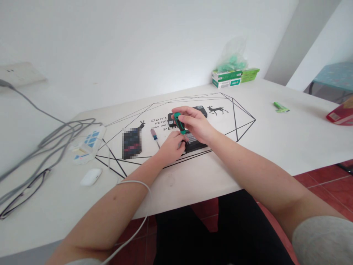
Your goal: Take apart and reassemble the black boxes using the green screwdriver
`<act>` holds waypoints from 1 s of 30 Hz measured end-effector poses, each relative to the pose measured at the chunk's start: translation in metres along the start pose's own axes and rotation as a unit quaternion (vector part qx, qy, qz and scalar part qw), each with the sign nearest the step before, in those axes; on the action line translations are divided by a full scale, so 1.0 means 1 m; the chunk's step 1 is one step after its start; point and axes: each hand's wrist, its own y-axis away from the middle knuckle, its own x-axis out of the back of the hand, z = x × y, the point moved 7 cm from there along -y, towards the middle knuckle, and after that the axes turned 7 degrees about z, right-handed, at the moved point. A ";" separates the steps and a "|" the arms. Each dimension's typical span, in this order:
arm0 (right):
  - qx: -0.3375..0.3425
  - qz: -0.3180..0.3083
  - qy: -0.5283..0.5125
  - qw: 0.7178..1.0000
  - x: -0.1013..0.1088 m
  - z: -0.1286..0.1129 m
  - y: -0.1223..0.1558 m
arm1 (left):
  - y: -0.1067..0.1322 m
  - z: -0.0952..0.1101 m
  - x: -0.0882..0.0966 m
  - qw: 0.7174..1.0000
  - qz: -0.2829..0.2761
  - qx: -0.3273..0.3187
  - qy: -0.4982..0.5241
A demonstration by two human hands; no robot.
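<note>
My right hand (194, 123) is closed round the green handle of a screwdriver (179, 123), held nearly upright with its tip down on a black box-shaped device (193, 127) lying on the white table (275, 140). My left hand (172, 146) rests at the device's left front corner, fingers curled against it beside the screwdriver tip. A second screwdriver with a pink handle (154, 136) lies on the table just left of my left hand.
A blurred dark object (131, 143), a power strip (88, 144) with grey cables, glasses (24, 193) and a white case (91, 177) lie to the left. Green boxes (234, 76) stand at the back; a green lighter (280, 107) and a red pack (340, 114) lie right.
</note>
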 end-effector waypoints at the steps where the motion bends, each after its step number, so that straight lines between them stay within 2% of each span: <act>1: 0.002 -0.001 0.000 1.000 0.000 0.000 0.000 | 0.000 0.000 0.000 1.000 0.000 -0.001 0.000; 20: 0.063 0.058 -0.010 0.996 0.014 -0.006 -0.007 | 0.000 0.005 0.002 0.999 0.018 -0.024 0.017; 25: 0.101 0.093 0.002 0.991 0.027 -0.009 -0.012 | -0.001 0.009 0.005 1.000 0.021 -0.006 0.019; 30: 0.126 0.121 0.036 0.984 0.045 -0.004 -0.021 | -0.002 -0.005 0.005 0.999 0.041 0.029 0.002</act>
